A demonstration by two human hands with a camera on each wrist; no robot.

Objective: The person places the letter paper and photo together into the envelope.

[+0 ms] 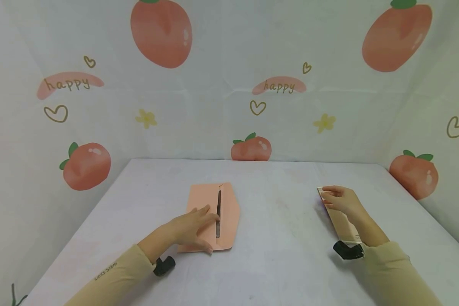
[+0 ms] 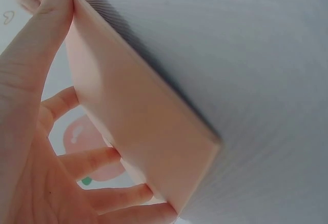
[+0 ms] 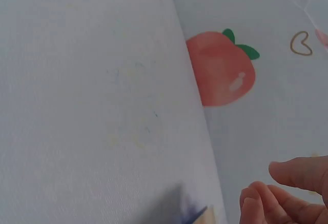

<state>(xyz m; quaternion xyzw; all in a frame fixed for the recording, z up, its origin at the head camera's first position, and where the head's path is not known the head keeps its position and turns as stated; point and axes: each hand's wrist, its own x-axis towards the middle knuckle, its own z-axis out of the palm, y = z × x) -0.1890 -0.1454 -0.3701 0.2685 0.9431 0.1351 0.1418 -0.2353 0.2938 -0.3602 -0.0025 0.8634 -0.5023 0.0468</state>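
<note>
While the peach envelope (image 1: 202,195) lies on the surface (image 1: 269,259), just toward 9 o'clock of the middle, its flap (image 1: 231,216) is folded out toward 3 o'clock, leaving a narrow dark slit (image 1: 218,229) showing. That slit looks slim; if the layers closed together under pressure, the mouth could be hard to get into, and forcing it might tear or crease the paper.

Reaching in from 7 o'clock, the left hand (image 1: 189,227) is spread over the envelope, thumb at its 6 o'clock edge and one fingertip at the slit. Pressing too hard there could pinch the opening flat or buckle the paper; too light a touch could let it skid, since nothing else visibly pins it.

Well apart at 3 o'clock is a flat tan piece (image 1: 340,225), shadowed along its 9 o'clock side, so probably tilted. The right hand (image 1: 342,204) bends over its 12 o'clock end. I cannot tell whether the fingers pinch it: the right wrist view shows thumb and fingertips apart. A loose hold could let the piece drop or twist. The black wrist device (image 1: 348,250), close to its 6 o'clock end, might snag it.
</note>
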